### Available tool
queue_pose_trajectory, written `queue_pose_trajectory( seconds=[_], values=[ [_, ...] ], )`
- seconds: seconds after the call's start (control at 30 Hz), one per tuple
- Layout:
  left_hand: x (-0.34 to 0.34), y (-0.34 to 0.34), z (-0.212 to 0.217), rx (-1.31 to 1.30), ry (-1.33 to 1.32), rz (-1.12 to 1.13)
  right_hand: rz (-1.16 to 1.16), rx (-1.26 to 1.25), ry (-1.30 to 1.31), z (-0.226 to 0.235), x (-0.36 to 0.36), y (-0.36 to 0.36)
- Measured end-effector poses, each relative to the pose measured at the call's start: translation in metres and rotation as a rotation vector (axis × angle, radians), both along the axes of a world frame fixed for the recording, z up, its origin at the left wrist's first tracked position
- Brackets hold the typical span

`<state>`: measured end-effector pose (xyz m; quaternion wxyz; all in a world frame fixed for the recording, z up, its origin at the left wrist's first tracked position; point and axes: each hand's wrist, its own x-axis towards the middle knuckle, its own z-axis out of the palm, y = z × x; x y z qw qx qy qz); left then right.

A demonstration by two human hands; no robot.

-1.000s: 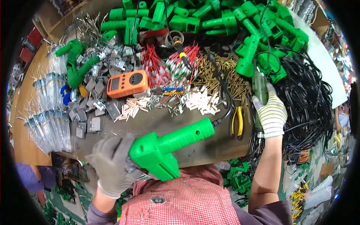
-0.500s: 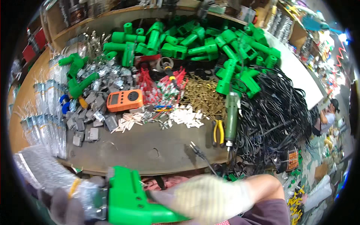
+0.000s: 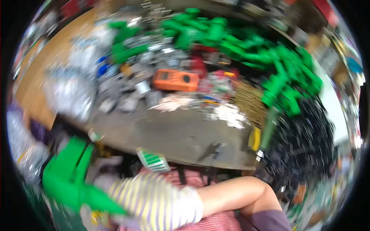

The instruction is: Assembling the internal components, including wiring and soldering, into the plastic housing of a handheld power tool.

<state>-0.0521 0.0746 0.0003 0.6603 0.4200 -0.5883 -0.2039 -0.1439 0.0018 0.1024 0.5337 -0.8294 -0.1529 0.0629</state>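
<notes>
My right hand [image 3: 154,200], in a yellow-and-white striped glove, grips a green pistol-shaped plastic tool housing [image 3: 65,184] by its tapered handle. The housing's wide end points up and left, off the table's front edge. At the far left is a clear plastic-wrapped bundle [image 3: 31,159] with an orange band, close to the housing. A purple sleeve [image 3: 38,129] shows beside it. My left hand cannot be made out; blur and the housing hide its fingers.
On the grey work surface [image 3: 165,133] lie an orange multimeter [image 3: 176,80], grey metal parts [image 3: 127,100], white pieces [image 3: 229,115] and brass-coloured parts [image 3: 248,102]. Behind are piled green housings [image 3: 231,44]; black cables [image 3: 304,134] lie right. A green-and-white packet [image 3: 154,160] sits at the front edge.
The view has swung left, so the table appears shifted right and the picture is blurred. My right hand and the green housing have moved left; the housing has tilted. The plastic bundle has shifted left and up.
</notes>
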Motion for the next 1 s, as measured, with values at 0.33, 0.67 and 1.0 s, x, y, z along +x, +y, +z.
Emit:
queue_pose_trajectory(
  seconds=[0.33,0.67,1.0],
  values=[
    [-0.047,0.107,-0.041,-0.166,1.379,0.416,0.123,-0.266,0.28,-0.054,0.031,0.023],
    [-0.011,0.227,-0.312,-0.222,2.315,0.971,0.385,-0.287,0.197,-0.066,0.038,0.019],
    [0.078,0.394,-0.361,-0.518,1.765,1.544,0.143,-0.122,0.698,-0.077,0.015,-0.027]
  ],
)
